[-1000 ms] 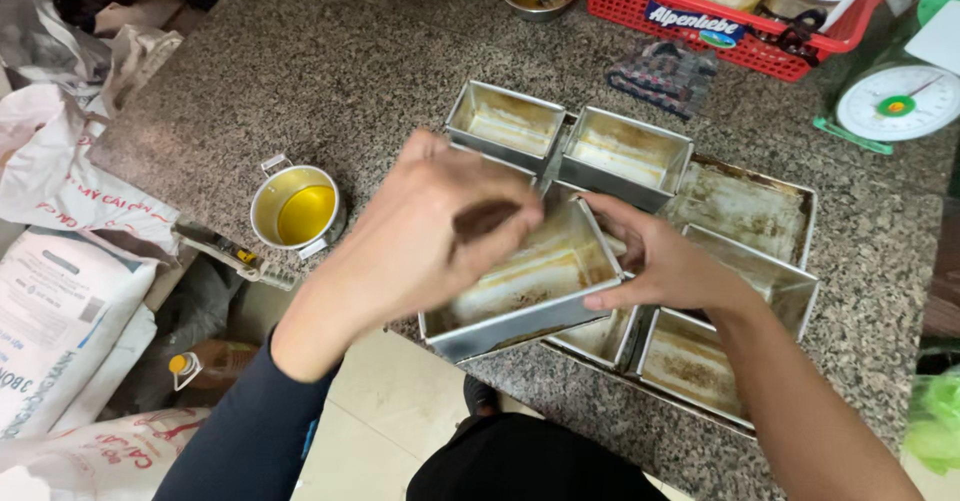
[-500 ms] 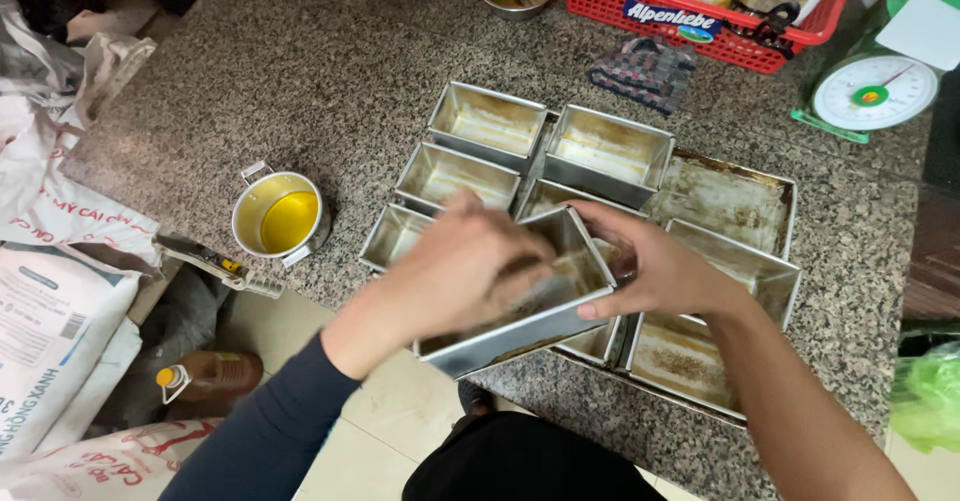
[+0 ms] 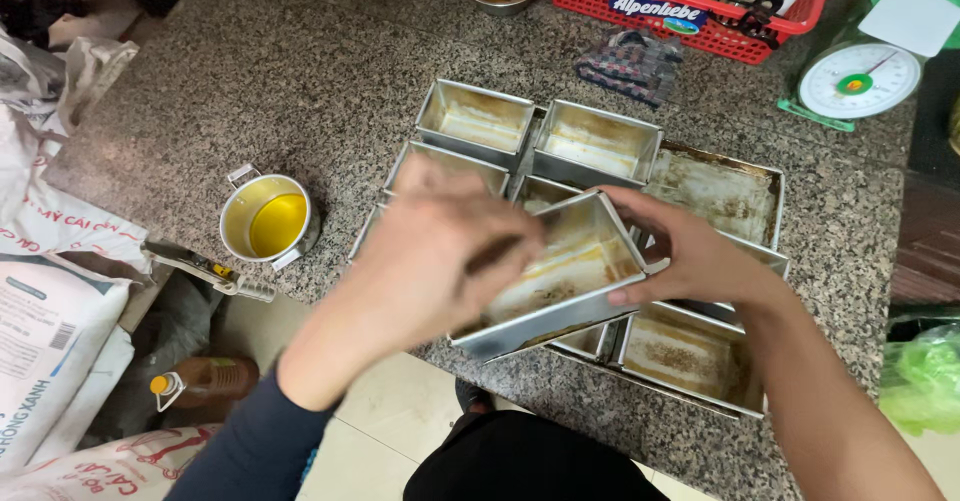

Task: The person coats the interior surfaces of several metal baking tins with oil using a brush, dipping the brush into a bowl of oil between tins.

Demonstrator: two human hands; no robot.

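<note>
Right hand (image 3: 690, 256): gripping the far end of a tilted loaf tin (image 3: 555, 281), fingers curling over its rim, thumb pressing its outer wall.

Left hand (image 3: 435, 261): reaching into the near end of the same tin, fingers bent inside it; what they are pinching is blurred, so I cannot tell whether the hand is clenching anything or merely touching the tin's inside.

Loaf tin: being held above the front edge of the table (image 3: 300, 81), over the cluster of tins, its open side facing the person, greasy streaks showing on its floor.

Other tins (image 3: 595, 141): sitting packed side by side on the table, two at the back, more hiding under the hands, one at the front right showing a crusted bottom.

Flat tray (image 3: 720, 191): lying at the right of the cluster, touching it.

Small pot (image 3: 265, 219): standing left of the tins, well apart, holding yellow oil.

Red basket (image 3: 700, 11): standing at the back edge with jars in it.

Scale (image 3: 858, 81): sitting at the back right.

Checked cloth (image 3: 630, 61): lying between basket and tins.

Sacks (image 3: 50, 301): leaning below the table on the left, a bottle (image 3: 200, 381) lying beside them.
</note>
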